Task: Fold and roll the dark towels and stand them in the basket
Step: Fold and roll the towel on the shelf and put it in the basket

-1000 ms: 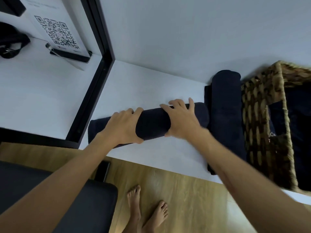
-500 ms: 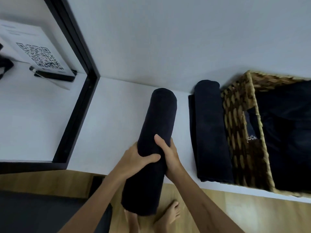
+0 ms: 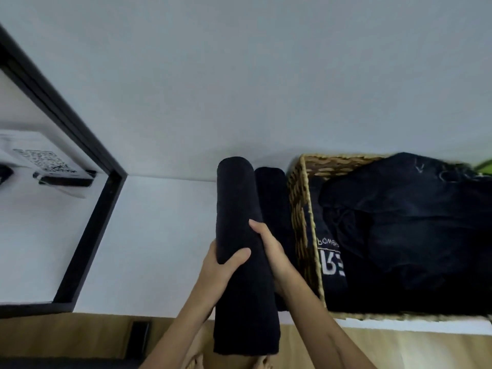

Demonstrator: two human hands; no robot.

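Both hands, left hand (image 3: pixel 223 265) and right hand (image 3: pixel 269 246), grasp the long dark rolled towel (image 3: pixel 242 251), held just left of the woven wicker basket (image 3: pixel 300 225), beside another dark roll (image 3: pixel 274 198)

A: Soft, even, dim bluish light; only faint shadow behind the woven wicker basket (image 3: pixel 300 209).

B: The black mirror frame (image 3: pixel 87 230) bows from wide-angle distortion; the rolled dark towels (image 3: pixel 239 235) lose detail, slightly blurred.
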